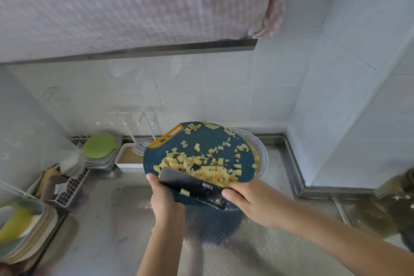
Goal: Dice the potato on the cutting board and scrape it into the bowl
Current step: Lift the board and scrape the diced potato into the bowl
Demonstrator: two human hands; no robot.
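Over the dimpled steel tabletop (107,219), the dark blue round plastic cutting board (208,141) is held tilted, its far edge above the white patterned bowl (261,148); whether board and bowl touch I cannot tell. The left hand (164,197) grips the board's near rim, thumb on top, the other fingers hidden beneath. The right hand (251,201) is wrapped round the hidden handle of the broad black knife (190,184), whose blade stands on the board just in front of both hands.

Pale yellow diced potato (208,171) lies heaped against the far face of the blade, right beside the right hand's fingers, with looser cubes scattered up the board toward the bowl (one stray cube clings to the blade's near face). Some pieces show inside the bowl at the board's right edge.

The cubes look light, moist and likely starchy enough to stick, so they should be pushed with the blade, not picked up. The board seems stiff and light enough for one hand at the rim opposite the bowl.
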